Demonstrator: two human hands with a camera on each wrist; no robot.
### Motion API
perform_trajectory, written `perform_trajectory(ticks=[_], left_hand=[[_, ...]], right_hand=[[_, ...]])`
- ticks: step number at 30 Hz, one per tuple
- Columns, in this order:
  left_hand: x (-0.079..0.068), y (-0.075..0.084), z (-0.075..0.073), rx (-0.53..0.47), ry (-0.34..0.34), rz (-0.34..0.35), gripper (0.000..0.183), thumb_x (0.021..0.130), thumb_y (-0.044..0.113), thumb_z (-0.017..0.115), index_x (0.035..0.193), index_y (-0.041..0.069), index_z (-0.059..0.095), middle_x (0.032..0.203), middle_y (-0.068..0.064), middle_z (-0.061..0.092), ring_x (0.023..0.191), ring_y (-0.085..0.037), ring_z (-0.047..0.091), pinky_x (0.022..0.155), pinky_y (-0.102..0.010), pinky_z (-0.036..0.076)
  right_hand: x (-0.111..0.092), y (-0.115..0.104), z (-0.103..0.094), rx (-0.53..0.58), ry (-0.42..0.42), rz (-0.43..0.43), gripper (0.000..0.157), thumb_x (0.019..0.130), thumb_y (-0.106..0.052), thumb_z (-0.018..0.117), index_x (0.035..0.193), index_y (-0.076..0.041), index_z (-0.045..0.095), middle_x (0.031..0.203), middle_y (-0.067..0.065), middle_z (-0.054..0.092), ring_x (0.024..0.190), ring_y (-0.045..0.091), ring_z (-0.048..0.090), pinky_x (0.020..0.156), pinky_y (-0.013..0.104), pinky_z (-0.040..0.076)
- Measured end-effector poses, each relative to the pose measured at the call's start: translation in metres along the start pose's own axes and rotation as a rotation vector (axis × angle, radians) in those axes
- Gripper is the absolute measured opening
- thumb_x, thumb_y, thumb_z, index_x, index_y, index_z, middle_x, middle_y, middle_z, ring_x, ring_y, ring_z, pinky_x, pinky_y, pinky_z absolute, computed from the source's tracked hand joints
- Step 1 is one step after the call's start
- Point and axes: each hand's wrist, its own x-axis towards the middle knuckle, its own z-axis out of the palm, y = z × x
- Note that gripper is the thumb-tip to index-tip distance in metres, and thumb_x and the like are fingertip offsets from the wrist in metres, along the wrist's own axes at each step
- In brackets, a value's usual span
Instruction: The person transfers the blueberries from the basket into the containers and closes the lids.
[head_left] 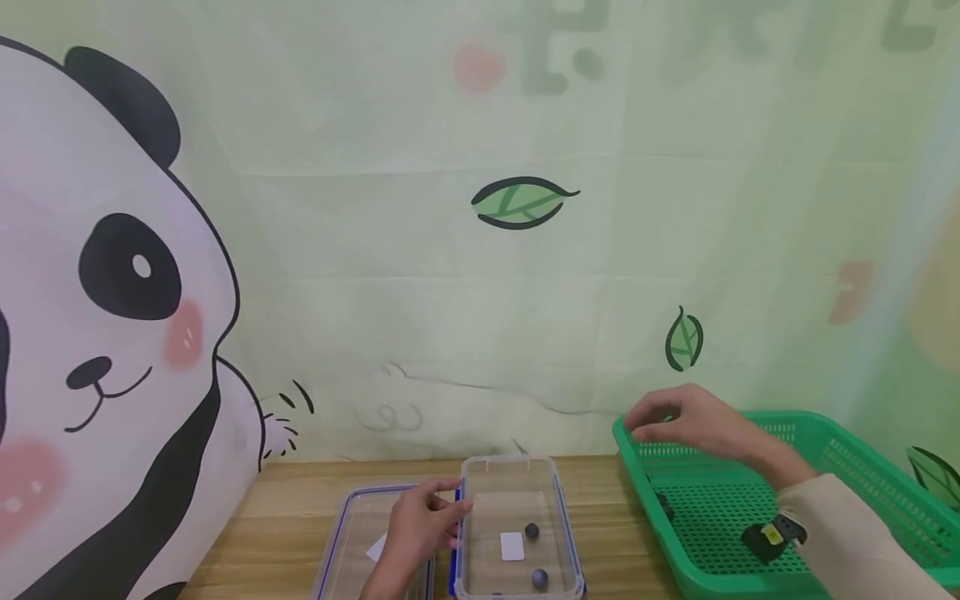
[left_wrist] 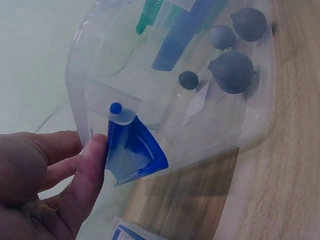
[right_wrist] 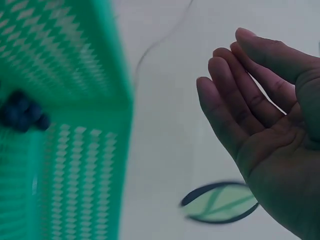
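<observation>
My left hand (head_left: 420,525) pinches the left edge of a clear plastic food container (head_left: 487,500) between thumb and fingers. Beside the thumb in the left wrist view hangs a blue locking clip (left_wrist: 135,152). Inside the container lie several dark round blueberries (left_wrist: 232,72) and a small white square (head_left: 512,547). My right hand (head_left: 693,421) hovers above the back left rim of a green perforated basket (head_left: 652,517). Its fingers are loosely bent and hold nothing, as the right wrist view shows. A dark cluster of blueberries (right_wrist: 21,112) sits in the basket.
A second clear container (head_left: 337,542) with a blue-lined rim stands left of the first, partly behind my left forearm. All stand on a wood-grain table (head_left: 607,533). Behind it hangs a pale green cloth (head_left: 360,233) printed with a panda and leaves.
</observation>
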Motion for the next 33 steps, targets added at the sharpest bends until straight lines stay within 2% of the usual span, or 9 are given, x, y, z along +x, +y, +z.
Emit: perform_trajectory(ticks=[8,16,21,30,33], left_hand=[[0.001,-0.001,0.001,0.004,-0.002,-0.001,0.044,0.095,0.007,0.081,0.134,-0.008,0.066,0.082,-0.01,0.067,0.062,-0.017,0.067,0.057,-0.032,0.065],[0.001,-0.001,0.001,0.015,0.013,-0.022,0.044,0.094,0.007,0.081,0.134,-0.007,0.066,0.083,-0.01,0.066,0.063,-0.017,0.067,0.058,-0.033,0.066],[0.0,-0.001,0.001,0.002,0.009,-0.021,0.044,0.095,0.006,0.081,0.134,-0.007,0.066,0.084,-0.01,0.066,0.063,-0.017,0.067,0.058,-0.033,0.066],[0.0,0.0,0.001,-0.005,0.004,-0.012,0.044,0.095,0.006,0.081,0.134,-0.007,0.066,0.084,-0.011,0.065,0.063,-0.017,0.067,0.058,-0.033,0.066],[0.0,0.0,0.001,0.0,0.003,-0.008,0.044,0.095,0.006,0.081,0.134,-0.007,0.066,0.084,-0.011,0.065,0.063,-0.017,0.067,0.058,-0.033,0.066]], right_hand=[[-0.001,0.043,-0.003,0.051,0.005,0.133,0.028,0.101,-0.024,0.075,0.122,-0.005,0.076,0.119,0.006,0.075,0.112,0.026,0.067,0.093,0.047,0.06],[-0.005,0.077,0.001,0.203,-0.079,0.182,0.03,0.102,-0.016,0.072,0.124,0.005,0.071,0.123,0.02,0.071,0.11,0.037,0.07,0.097,0.06,0.059],[-0.005,0.094,0.006,0.247,-0.117,0.198,0.028,0.101,-0.011,0.073,0.121,0.008,0.071,0.12,0.022,0.071,0.108,0.041,0.069,0.094,0.059,0.061],[-0.006,0.11,0.019,0.147,-0.175,0.238,0.02,0.095,-0.004,0.075,0.112,0.006,0.074,0.108,0.015,0.074,0.096,0.03,0.07,0.081,0.048,0.065],[-0.006,0.112,0.024,0.135,-0.186,0.28,0.018,0.094,-0.003,0.076,0.111,0.004,0.075,0.106,0.012,0.074,0.093,0.027,0.07,0.08,0.046,0.065]])
